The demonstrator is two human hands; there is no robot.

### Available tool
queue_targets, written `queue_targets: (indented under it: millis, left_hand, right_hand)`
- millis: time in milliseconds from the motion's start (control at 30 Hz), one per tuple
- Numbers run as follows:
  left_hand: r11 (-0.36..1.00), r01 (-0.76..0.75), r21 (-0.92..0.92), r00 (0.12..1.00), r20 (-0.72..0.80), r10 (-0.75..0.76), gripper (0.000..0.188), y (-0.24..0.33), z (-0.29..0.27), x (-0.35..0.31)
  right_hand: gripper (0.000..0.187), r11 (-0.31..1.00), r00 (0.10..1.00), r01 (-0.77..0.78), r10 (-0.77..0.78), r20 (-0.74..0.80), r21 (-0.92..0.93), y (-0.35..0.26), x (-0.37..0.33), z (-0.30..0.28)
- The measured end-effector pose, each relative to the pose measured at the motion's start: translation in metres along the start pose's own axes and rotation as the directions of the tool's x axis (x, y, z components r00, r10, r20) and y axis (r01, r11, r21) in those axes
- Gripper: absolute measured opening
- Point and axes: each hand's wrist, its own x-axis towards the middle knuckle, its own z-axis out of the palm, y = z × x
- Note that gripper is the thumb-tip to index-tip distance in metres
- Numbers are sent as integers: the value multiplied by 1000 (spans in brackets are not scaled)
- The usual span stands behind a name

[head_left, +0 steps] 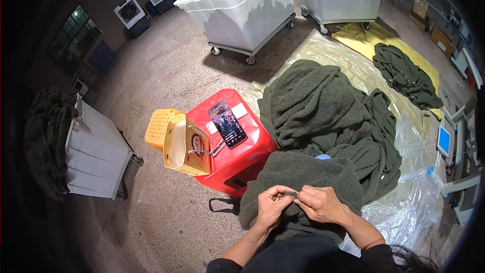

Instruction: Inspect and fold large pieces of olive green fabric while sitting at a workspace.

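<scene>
A piece of dark green knitted fabric [308, 172] lies across my lap. My left hand [273, 206] is closed, its thumb and forefinger pinching a small edge of this fabric. Close against it, my right hand [321, 204] grips the same bit of fabric, fingers curled and fingertips almost meeting the left ones. Whether a small tool is between the fingertips cannot be made out. Just beyond my lap rises a large heap of the same dark green fabric [313, 101]. A small light blue thing [323, 156] peeks out between the heap and the lap piece.
On a red plastic stool [252, 156] at my left rest a phone [227, 125], a yellow cardboard box [189, 146] and metal hooks. Beside it is a yellow perforated basket [160, 127]. Wheeled bins [247, 20] stand farther off; another bin [96, 156] holds fabric. Plastic sheeting [404, 212] covers floor.
</scene>
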Motion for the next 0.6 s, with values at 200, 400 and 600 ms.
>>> queue_targets:
  millis: [200,400,600]
  left_hand:
    - [982,-60,-176,996,-78,47,15,-9,6,-1]
    - [706,-345,618,933,145,329,17,16,-7,0]
    - [983,-39,177,999,-22,43,6,20,-28,1]
  right_hand:
    - [16,1000,1000,13,-12,27,-5,1,0,0]
    - [12,996,992,-89,91,-91,21,4,0,-2]
    - [14,900,954,-210,275,-123,382,29,4,15]
